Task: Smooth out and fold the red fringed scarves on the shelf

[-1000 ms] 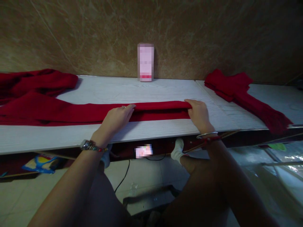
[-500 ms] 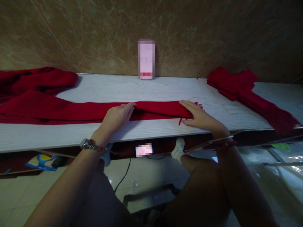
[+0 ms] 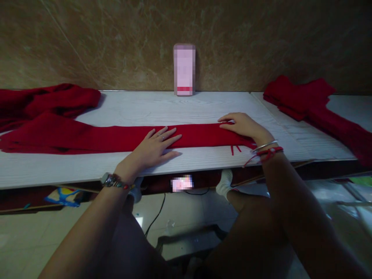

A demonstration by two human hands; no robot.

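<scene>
1. Pressing down on the long red scarf (image 3: 116, 137), the left hand (image 3: 155, 145) lies open, palm down and fingers spread, gripping nothing.
2. The right hand (image 3: 242, 126) is open and flat, resting on the scarf's right end.
3. The scarf lies stretched left to right along the front half of the white surface (image 3: 162, 108). Its fringe (image 3: 235, 149) shows just beside the right wrist.
4. A red cloth heap (image 3: 49, 100) lies at the far left.
5. Folded red scarves (image 3: 302, 99) lie at the far right, well apart from both hands.
6. A pink box (image 3: 184, 69) stands upright against the wall.
</scene>
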